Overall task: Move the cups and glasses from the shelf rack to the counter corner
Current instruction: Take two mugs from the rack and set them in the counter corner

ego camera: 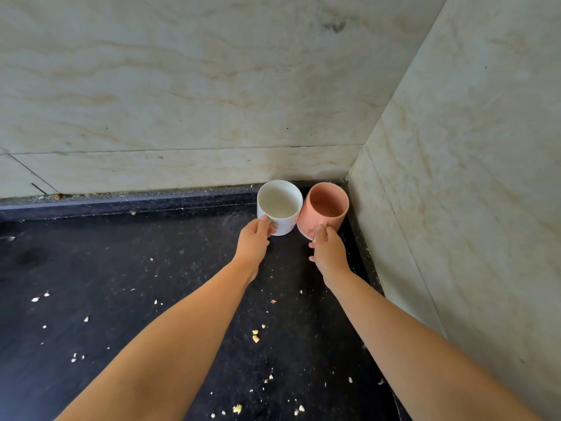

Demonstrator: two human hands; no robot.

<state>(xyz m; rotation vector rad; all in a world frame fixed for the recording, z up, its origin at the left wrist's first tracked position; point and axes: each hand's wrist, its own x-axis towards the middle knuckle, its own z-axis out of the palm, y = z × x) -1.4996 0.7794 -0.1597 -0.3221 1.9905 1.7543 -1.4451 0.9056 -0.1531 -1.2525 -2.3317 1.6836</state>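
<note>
A white cup (280, 205) and a pink cup (326, 206) stand side by side, touching, in the back right corner of the black counter (121, 284). Both are upright and look empty. My left hand (253, 241) grips the white cup at its near side, where the handle is hidden under my fingers. My right hand (328, 252) holds the pink cup at its near side, thumb on the wall. The pink cup leans slightly toward me. The shelf rack is out of view.
Beige marble walls (212, 101) close the corner at the back and on the right (470, 177). Several crumbs (255, 338) lie scattered over the dark counter surface. A raised dark lip (121, 202) runs along the back wall.
</note>
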